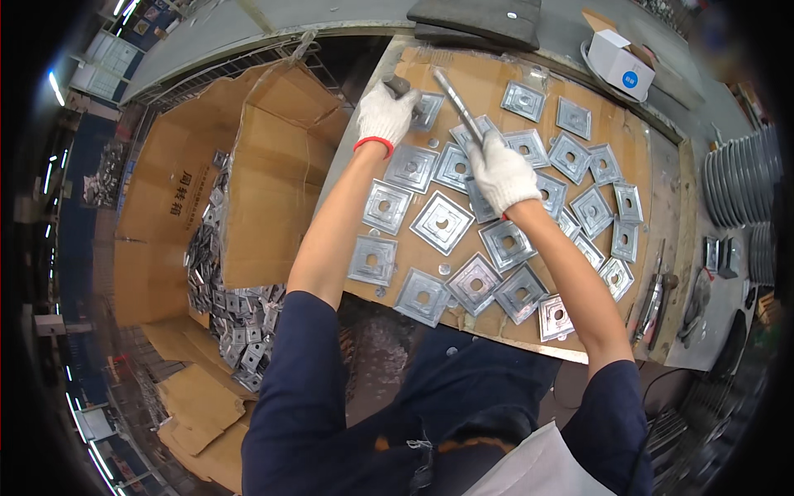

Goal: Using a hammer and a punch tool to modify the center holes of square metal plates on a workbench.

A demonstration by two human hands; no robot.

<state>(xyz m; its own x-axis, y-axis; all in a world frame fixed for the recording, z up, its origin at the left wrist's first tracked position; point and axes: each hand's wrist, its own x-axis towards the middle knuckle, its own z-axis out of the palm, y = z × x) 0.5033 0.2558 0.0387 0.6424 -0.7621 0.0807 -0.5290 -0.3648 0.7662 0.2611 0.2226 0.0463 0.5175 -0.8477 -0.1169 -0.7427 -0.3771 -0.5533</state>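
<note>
Cardboard (pixel 484 73) covered much of the worktop (pixel 664 186), with a large open carton (pixel 277 198) standing to its left, grey metal pieces (pixel 248 331) heaped inside. Beyond the far edge lay a dark flat slab (pixel 475 23) and, farther right, a small white box (pixel 614 68); grey round discs (pixel 732 186) were stacked at the far right.

Square metal plates (pixel 430 225), most with a hole in the middle, were scattered flat over the cardboard, some overlapping. Above them the right hand (pixel 503 175), in a white glove, had its fingers wrapped around a metal bar (pixel 455 99), which slanted up and leftward from the grip. The left hand (pixel 385 114), gloved likewise, was pinching a dark, rounded piece (pixel 398 84) near the worktop's far left corner, just beside one plate; exactly what that piece was could not be made out.
</note>
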